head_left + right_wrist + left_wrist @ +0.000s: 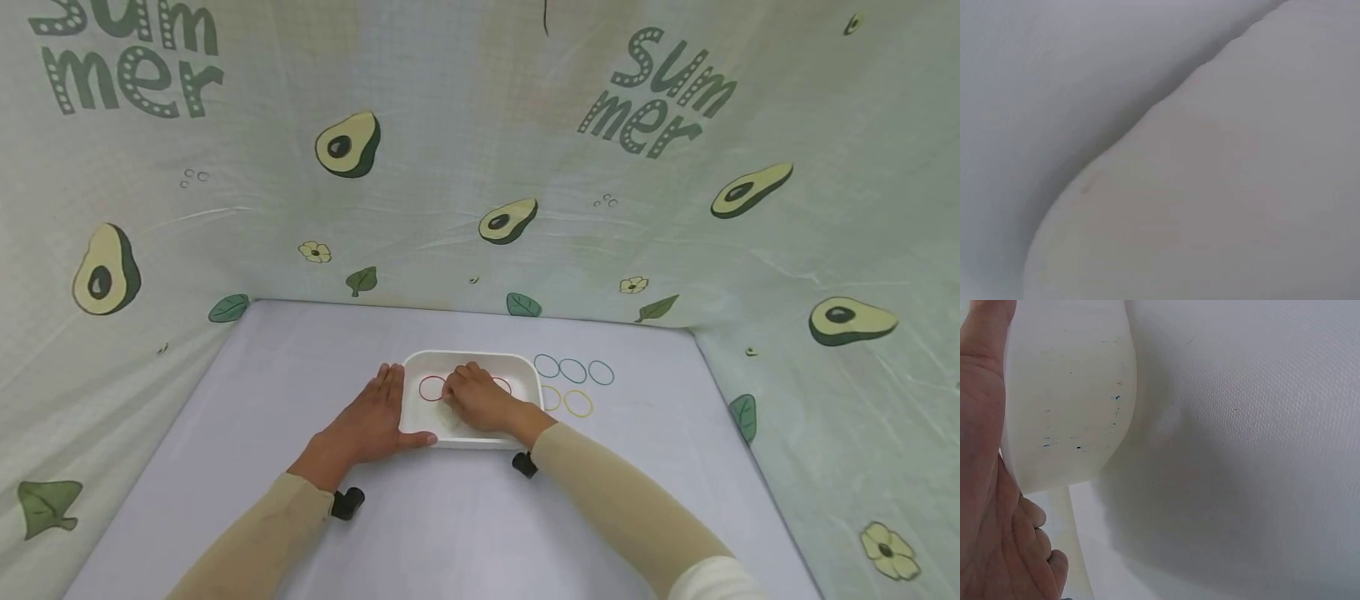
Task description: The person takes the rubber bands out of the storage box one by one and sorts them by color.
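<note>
A white rectangular tray (468, 443) sits on the table before me. Along its left wall lies my left hand (378, 417), fingers straight and together, thumb across the near left corner of the rim. Small blue specks mark the tray's outer wall (1075, 406) in the left wrist view. My right hand (480, 398) reaches inside with its fingers bent down toward the tray floor; its fingertips are hidden, and I cannot tell whether they grip anything. A thin red ring (432, 388) shows left of it, and part of another red ring (502, 385) behind the wrist.
Several thin teal rings (573, 371) lie in a row right of the tray. Below them are a yellow ring (578, 403) and another, partly covered by the tray. A white cloth covers the table (450, 533); an avocado-print curtain (427, 217) hangs around its back and sides.
</note>
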Available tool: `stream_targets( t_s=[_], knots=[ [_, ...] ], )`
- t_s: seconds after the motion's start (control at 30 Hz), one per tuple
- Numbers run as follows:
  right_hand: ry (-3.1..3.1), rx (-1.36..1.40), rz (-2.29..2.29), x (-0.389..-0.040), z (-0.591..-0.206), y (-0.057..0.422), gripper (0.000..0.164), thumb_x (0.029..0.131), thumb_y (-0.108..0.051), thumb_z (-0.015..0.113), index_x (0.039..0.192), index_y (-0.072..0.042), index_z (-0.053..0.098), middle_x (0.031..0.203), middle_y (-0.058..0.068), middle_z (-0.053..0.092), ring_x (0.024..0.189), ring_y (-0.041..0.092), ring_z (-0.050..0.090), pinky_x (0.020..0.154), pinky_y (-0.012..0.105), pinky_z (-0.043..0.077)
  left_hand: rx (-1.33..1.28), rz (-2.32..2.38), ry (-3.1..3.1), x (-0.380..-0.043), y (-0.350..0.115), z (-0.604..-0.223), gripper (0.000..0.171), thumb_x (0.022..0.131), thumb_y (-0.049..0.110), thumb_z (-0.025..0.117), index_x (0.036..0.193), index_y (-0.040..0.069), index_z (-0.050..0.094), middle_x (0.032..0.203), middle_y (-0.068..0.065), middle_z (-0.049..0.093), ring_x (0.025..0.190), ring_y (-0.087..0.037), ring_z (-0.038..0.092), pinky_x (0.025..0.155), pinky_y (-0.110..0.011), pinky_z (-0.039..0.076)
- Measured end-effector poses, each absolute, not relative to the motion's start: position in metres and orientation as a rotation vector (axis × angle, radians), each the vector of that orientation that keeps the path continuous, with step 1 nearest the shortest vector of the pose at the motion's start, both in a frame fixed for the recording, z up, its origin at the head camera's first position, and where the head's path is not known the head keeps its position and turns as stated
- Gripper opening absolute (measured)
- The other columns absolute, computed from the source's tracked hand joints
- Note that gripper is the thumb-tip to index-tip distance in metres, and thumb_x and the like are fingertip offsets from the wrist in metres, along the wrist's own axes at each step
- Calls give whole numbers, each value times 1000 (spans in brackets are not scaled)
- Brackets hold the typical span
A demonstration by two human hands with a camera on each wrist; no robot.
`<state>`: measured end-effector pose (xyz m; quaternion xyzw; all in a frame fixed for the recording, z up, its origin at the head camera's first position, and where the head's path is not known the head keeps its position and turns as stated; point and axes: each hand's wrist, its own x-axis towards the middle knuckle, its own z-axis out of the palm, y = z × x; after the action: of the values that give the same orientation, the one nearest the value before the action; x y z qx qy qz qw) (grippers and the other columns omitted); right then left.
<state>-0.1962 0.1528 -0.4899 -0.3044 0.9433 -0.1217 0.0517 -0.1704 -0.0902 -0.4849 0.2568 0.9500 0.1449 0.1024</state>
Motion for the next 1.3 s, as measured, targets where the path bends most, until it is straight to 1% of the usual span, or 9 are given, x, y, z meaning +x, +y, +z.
stream_targets(
  t_s=[0.13, 0.2, 0.4, 0.47, 0.7, 0.83, 0.93, 1.13, 1.3],
  knots=[
    [2872, -830, -531, -196, -481, 154, 19, 113, -23, 51, 113, -9, 64, 106, 2, 59, 106, 21, 49, 103, 40, 46, 760, 436, 2805, -171, -89, -484, 131, 89, 79, 64, 161, -17, 12, 170, -36, 15, 161, -49, 12, 130, -57, 23],
    [2907, -758, -533, -196, -477, 155, 20, 112, -21, 51, 111, -7, 66, 102, 3, 60, 104, 22, 50, 101, 40, 47, 754, 429, 2810, -172, -89, -484, 132, 88, 80, 64, 161, -17, 11, 171, -35, 14, 161, -49, 11, 130, -57, 23],
    [3025, -658, -161, -192, -482, 160, 21, 105, -15, 57, 94, -2, 68, 83, 6, 58, 84, 24, 50, 73, 36, 49, 755, 411, 2820, -171, -90, -485, 132, 88, 79, 65, 161, -17, 12, 170, -36, 16, 160, -50, 13, 130, -57, 24],
    [3049, -633, -68, -191, -487, 161, 19, 104, -15, 59, 92, -2, 67, 82, 6, 56, 84, 24, 49, 70, 35, 48, 753, 415, 2822, -170, -90, -485, 132, 88, 78, 66, 161, -17, 12, 170, -36, 16, 160, -50, 14, 130, -56, 24],
    [3094, -532, -60, -191, -499, 166, 17, 104, -16, 61, 97, -2, 67, 89, 7, 56, 92, 25, 50, 76, 37, 49, 741, 457, 2807, -168, -90, -484, 132, 87, 78, 68, 161, -17, 12, 169, -36, 19, 160, -50, 15, 129, -57, 25],
    [3094, -554, -98, -191, -503, 168, 19, 104, -23, 66, 107, -5, 70, 101, 8, 62, 101, 26, 52, 85, 39, 52, 736, 464, 2812, -167, -90, -482, 132, 88, 78, 67, 161, -17, 12, 170, -36, 18, 160, -50, 14, 129, -57, 26],
    [3080, -558, -128, -192, -505, 168, 21, 102, -27, 71, 110, -7, 71, 107, 7, 64, 106, 26, 53, 90, 41, 52, 737, 483, 2814, -166, -90, -480, 131, 88, 76, 68, 161, -18, 12, 169, -36, 19, 160, -50, 15, 129, -57, 26],
    [3062, -559, -110, -194, -509, 167, 16, 102, -26, 71, 99, -10, 72, 98, 4, 65, 98, 24, 54, 82, 38, 50, 747, 518, 2804, -166, -90, -481, 131, 88, 75, 69, 160, -18, 13, 169, -37, 19, 160, -51, 15, 129, -58, 26],
    [3071, -613, 26, -193, -506, 168, 21, 106, -24, 63, 103, -5, 71, 96, 5, 65, 95, 23, 53, 81, 37, 49, 743, 512, 2805, -169, -90, -485, 131, 88, 75, 69, 161, -17, 11, 169, -36, 18, 160, -50, 14, 129, -58, 25]
  ],
)
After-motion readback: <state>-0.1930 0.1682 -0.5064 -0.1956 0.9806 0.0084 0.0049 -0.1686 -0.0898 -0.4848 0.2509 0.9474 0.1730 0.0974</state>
